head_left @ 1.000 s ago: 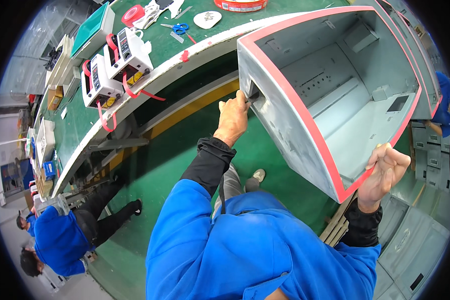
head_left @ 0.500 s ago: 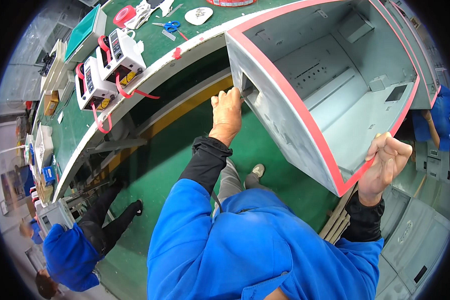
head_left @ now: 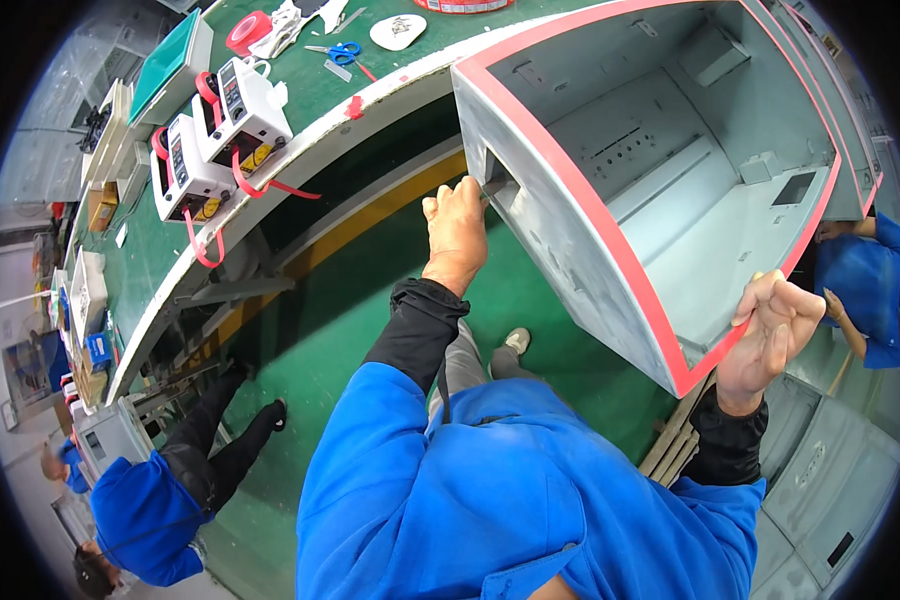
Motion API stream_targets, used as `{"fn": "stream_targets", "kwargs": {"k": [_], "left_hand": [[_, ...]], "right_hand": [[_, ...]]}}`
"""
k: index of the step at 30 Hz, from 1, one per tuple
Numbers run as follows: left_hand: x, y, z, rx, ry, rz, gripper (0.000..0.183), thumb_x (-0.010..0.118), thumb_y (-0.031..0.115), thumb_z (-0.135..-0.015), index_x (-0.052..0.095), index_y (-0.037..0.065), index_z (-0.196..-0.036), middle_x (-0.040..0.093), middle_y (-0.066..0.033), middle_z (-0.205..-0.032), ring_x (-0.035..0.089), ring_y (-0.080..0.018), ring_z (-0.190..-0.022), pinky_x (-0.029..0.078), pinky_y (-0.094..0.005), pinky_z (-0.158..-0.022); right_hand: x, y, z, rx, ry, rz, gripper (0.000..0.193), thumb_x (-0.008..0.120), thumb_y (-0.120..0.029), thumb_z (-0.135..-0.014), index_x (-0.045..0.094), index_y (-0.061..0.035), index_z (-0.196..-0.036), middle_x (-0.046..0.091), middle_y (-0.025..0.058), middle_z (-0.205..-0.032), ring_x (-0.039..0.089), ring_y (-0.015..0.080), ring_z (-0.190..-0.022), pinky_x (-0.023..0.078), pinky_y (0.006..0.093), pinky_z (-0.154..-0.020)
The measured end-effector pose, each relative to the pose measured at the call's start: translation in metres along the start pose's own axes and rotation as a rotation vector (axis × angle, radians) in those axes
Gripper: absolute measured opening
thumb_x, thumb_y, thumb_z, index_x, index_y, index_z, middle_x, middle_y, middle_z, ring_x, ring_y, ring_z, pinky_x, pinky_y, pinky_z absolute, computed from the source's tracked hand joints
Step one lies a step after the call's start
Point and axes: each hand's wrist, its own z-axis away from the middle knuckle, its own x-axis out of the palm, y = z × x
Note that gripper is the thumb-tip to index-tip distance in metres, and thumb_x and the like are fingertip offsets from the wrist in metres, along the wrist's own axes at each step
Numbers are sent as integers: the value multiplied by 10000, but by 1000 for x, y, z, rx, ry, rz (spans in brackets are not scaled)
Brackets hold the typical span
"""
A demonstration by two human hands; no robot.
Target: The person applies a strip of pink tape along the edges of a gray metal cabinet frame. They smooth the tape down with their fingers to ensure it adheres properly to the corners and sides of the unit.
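A grey metal cabinet (head_left: 560,235) stands tilted at the right, its open front facing up, with pink-red tape (head_left: 625,255) along the rim. My left hand (head_left: 457,232) is closed at the cut-out in the cabinet's left wall, its fingertips hooked on the edge. At the near right corner, my right hand (head_left: 770,330) has its fingers curled over the taped rim. The fingertips of my left hand are partly hidden inside the cut-out.
Left of the cabinet runs a green-topped workbench (head_left: 315,75) holding two white tape dispensers (head_left: 195,165), blue-handled scissors (head_left: 342,50) and a teal-lined tray (head_left: 170,60). A co-worker in blue (head_left: 860,290) is beyond the cabinet; another (head_left: 150,515) is at lower left. Wooden slats (head_left: 675,435) lie under the cabinet.
My hands keep their hold, shifting only slightly. At the right, the co-worker has come further into view, with both hands showing. The person at lower left has moved a little.
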Motion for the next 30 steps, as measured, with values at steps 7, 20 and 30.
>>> {"fn": "stream_targets", "kwargs": {"k": [7,20,30], "left_hand": [[1,-6,1,2,-41,9,198,631,117,-843,491,68,-975,579,-92,-833,543,-286,-865,338,-414,-763],[26,-9,37,-342,-146,804,140,471,209,-968,441,82,-916,529,-63,-687,511,-234,-635,340,-400,-723],[2,-16,11,36,-220,341,94,497,66,-912,413,34,-939,602,-161,-669,581,-392,-697,329,-456,-717]], "right_hand": [[-1,0,0,7,-8,-4,380,419,-360,-875,390,-38,-1074,447,87,-660,364,125,-589,307,262,-577],[1,0,-1,-2,4,-8,342,418,-326,-868,394,-41,-1056,443,81,-658,368,123,-589,312,262,-574],[-4,3,2,24,-11,-72,298,388,-267,-879,383,-54,-1087,448,87,-650,368,121,-609,324,276,-638]]}}
